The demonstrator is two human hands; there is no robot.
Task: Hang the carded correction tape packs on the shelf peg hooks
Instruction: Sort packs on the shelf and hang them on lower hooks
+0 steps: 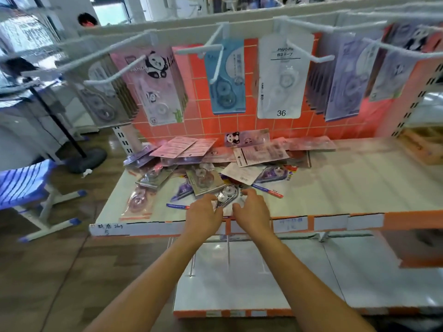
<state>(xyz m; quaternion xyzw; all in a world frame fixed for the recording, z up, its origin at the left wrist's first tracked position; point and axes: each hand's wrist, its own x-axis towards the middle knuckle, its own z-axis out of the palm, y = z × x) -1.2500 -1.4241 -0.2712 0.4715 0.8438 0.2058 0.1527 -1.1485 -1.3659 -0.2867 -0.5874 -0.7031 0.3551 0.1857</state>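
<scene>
Orange tile-patterned backing (pixel 275 127) fills the upper middle of the frame behind a white shelf (pixel 335 185) with an orange front lip carrying paper price labels (pixel 290 224). Wood-look flooring (pixel 48 271) runs down the left side, where a blue slatted stool (pixel 21 183) on white legs stands at middle left, with a black stand base (pixel 87 160) just above it. A second, lower white shelf (pixel 263 279) shows at lower centre between the forearms.

White peg hooks (pixel 211 47) jut forward across the top of the frame. Six groups of hung packs can be told apart: grey at upper left, pink panda packs (pixel 157 89), one blue pack (pixel 226 77), one white pack marked 36 (pixel 282 77), and two purple groups at upper right; the count within the thicker groups cannot be told.

A loose pile of correction tape packs (pixel 203 164) lies on the shelf's left half, below the tiles, too overlapped to count. Two blue pens (pixel 268 190) lie at the pile's front edge.

Both hands reach to the near edge of the pile. The left hand (pixel 203 213) curls its fingers onto a clear-blistered pack (pixel 227 194), while the right hand (pixel 251 210) is spread, with its thumb and fingers on either side of the same pack's edge; whether either actually grips it cannot be told.
</scene>
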